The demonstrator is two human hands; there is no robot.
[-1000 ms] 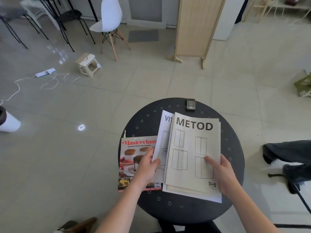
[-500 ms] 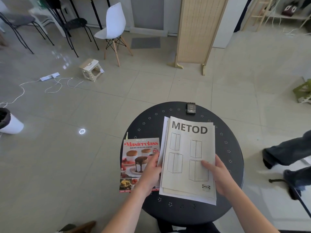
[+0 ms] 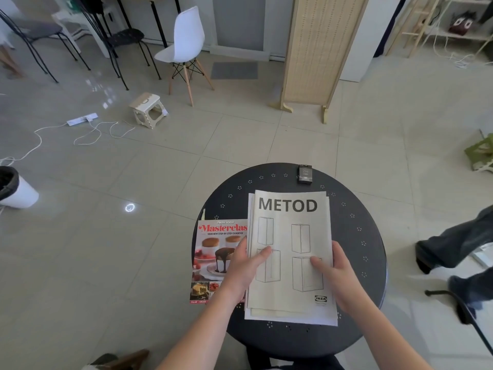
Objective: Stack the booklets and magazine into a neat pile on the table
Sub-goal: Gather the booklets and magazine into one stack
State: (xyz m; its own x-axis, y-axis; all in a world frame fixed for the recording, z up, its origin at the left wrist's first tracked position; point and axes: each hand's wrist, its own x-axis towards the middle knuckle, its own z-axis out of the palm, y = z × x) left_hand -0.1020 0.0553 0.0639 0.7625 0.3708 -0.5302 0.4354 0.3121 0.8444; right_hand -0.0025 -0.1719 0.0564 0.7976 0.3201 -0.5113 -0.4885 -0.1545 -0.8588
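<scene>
A pile of white booklets, topped by one headed METOD (image 3: 290, 236), lies on the round black table (image 3: 357, 236). A red cooking magazine titled Masterclass (image 3: 213, 252) lies to the pile's left, partly under its edge and overhanging the table rim. My left hand (image 3: 246, 265) grips the pile's left edge, thumb on the METOD cover. My right hand (image 3: 333, 273) holds the right edge, fingers resting on the cover.
A small black device (image 3: 305, 174) lies at the table's far edge. A person's legs (image 3: 453, 252) stand on the floor to the right. A white chair (image 3: 184, 46), a folding stool (image 3: 148, 108), cables and a wooden screen (image 3: 317, 49) stand farther back.
The booklet that stuck out at the pile's upper left has been pushed under the METOD booklet. The pile now sits squarer, and both hands have moved in onto its side edges.
</scene>
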